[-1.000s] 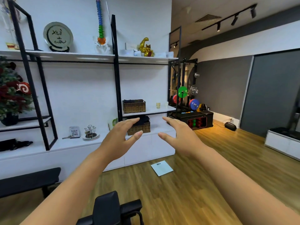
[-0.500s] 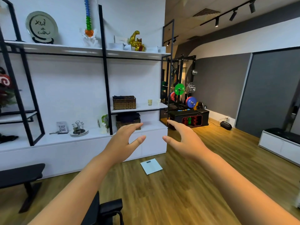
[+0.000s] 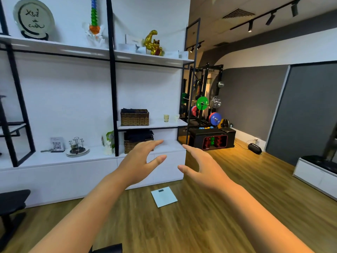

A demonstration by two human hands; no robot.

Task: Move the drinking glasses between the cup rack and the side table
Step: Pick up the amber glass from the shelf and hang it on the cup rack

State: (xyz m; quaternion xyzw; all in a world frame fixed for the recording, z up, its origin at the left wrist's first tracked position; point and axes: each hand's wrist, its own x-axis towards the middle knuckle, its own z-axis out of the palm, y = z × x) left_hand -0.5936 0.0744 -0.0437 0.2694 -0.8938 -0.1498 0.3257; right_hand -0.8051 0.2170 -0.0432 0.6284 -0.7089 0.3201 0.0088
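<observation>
Hidden or unclear: the bench (image 3: pixel 12 201) at the far left is cut by the frame edge; the cup rack (image 3: pixel 76 146) on its plate looks bare, though its prongs are too small to be sure.
Cup rack: on the low white counter (image 3: pixel 45 159), beside a QR sign (image 3: pixel 57 144).
Left hand (image 3: pixel 138 163): fingers spread and straight, holding nothing, raised in mid-air.
Glasses: one glass (image 3: pixel 166 118) and a second glass (image 3: pixel 176 117) stand near each other on the middle shelf (image 3: pixel 156 125), right of a basket (image 3: pixel 134 117).
Right hand (image 3: pixel 204 168): fingers spread, empty, just beside the left, not touching.
Open room: bare wood floor (image 3: pixel 237 179) ahead; a scale (image 3: pixel 164 196) lies near the counter.
Change: the shelving sits further right in view and nearer than half a second ago; both hands keep their pose.
</observation>
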